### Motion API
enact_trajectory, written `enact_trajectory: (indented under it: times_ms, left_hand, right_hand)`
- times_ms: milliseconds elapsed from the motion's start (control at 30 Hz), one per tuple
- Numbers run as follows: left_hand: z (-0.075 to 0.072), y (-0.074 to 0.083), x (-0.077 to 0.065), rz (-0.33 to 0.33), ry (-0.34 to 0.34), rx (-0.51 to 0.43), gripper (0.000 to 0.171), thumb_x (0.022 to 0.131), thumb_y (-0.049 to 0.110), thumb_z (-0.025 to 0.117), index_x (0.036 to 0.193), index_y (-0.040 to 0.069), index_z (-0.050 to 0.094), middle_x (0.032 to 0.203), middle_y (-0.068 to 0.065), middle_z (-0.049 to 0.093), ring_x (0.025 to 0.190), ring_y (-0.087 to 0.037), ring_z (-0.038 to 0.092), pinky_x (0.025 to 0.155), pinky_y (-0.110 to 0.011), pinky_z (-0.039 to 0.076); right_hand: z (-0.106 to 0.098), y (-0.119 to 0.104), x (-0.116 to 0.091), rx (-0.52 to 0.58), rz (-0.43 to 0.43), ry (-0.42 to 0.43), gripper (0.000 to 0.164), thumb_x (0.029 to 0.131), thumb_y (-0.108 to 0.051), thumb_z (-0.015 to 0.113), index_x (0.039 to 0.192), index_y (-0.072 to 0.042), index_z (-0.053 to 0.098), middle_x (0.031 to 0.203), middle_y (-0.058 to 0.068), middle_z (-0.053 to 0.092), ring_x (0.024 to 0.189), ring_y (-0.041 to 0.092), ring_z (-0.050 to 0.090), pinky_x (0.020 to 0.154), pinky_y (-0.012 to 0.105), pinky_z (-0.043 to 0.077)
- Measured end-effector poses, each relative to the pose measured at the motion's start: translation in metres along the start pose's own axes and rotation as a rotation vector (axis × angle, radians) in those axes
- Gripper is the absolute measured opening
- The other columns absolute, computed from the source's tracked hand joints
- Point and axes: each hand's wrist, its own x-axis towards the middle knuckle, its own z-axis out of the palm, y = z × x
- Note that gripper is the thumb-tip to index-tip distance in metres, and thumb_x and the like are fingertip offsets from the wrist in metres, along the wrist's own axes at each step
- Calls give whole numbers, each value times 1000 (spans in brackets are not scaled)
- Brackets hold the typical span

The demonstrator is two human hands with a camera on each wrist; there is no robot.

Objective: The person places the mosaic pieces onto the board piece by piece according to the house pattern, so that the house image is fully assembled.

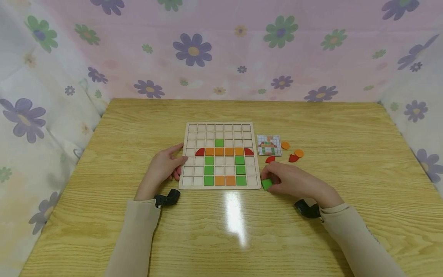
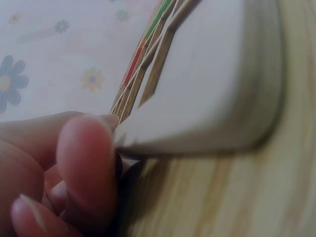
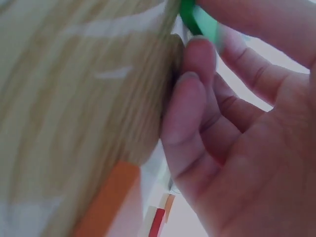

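A wooden grid board [image 1: 257, 169] lies flat on the table with green squares, orange squares and two red quarter-round tiles set in its cells. At the board's left edge, my left hand [image 1: 164, 164] holds it, thumb on the rim and other fingers curled against the side; the left wrist view shows these fingers [image 2: 89, 163] close up at the edge. My right hand [image 1: 290, 179] pinches a green square tile [image 1: 267, 184] between thumb and fingers, beside the board's lower right corner. In the right wrist view the green tile [image 3: 200, 22] is partly hidden by the fingers.
Right of the board lies a small printed pattern card [image 1: 269, 145]. Near it are orange round tiles [image 1: 285, 145] and red quarter-round tiles [image 1: 270, 159], one red piece touching an orange round. A flowered cloth [image 1: 221, 50] hangs behind the wooden table [image 1: 138, 123].
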Motion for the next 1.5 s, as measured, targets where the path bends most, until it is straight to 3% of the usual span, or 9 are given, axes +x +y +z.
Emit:
enact_trajectory:
  times_ms: [200, 400, 700, 867, 1200, 1500]
  left_hand:
    - [-2, -1, -1, -12, 2, 2, 57, 85, 40, 57, 137, 31, 34, 56, -10, 58, 45, -23, 57, 40, -31, 44]
    - [-3, 0, -1, -16, -1, -7, 57, 85, 40, 57, 137, 32, 34, 56, -10, 58, 45, -23, 57, 41, -32, 44]
    - [-1, 1, 0, -9, -1, -18, 57, 85, 39, 58, 137, 31, 35, 56, -11, 58, 45, -23, 57, 40, -32, 44]
    - [-1, 1, 0, -12, -1, -26, 56, 85, 38, 58, 136, 31, 36, 56, -11, 58, 45, -23, 57, 40, -32, 44]
    - [0, 0, 0, -26, 0, -27, 56, 85, 39, 58, 136, 32, 36, 56, -11, 58, 45, -23, 57, 41, -31, 44]
    - [0, 1, -1, -18, 2, -31, 57, 85, 38, 58, 137, 31, 35, 56, -11, 58, 45, -23, 57, 41, -31, 44]
  right_hand:
    - [1, 2, 3, -6, -9, 13, 17, 84, -20, 63, 100, -25, 58, 90, -13, 53, 80, 9, 48, 75, 29, 43]
    - [-1, 1, 4, 20, 39, 26, 16, 85, -25, 61, 101, -26, 59, 93, -14, 56, 82, 9, 50, 78, 30, 43]
    - [-3, -3, 11, -6, 28, 71, 8, 89, -32, 55, 93, -25, 57, 80, -10, 56, 69, 9, 49, 64, 27, 40]
    - [-4, -8, 17, 6, 29, 100, 16, 90, -31, 52, 103, -22, 57, 83, -8, 54, 71, 11, 47, 65, 28, 39]
    - [-9, -21, 32, 37, 32, 172, 30, 89, -32, 55, 117, -23, 56, 74, -5, 51, 64, 13, 44, 56, 29, 38]
    - [-10, -28, 53, 162, 47, 211, 23, 88, -31, 57, 109, -24, 55, 72, -4, 57, 60, 14, 51, 56, 31, 43]
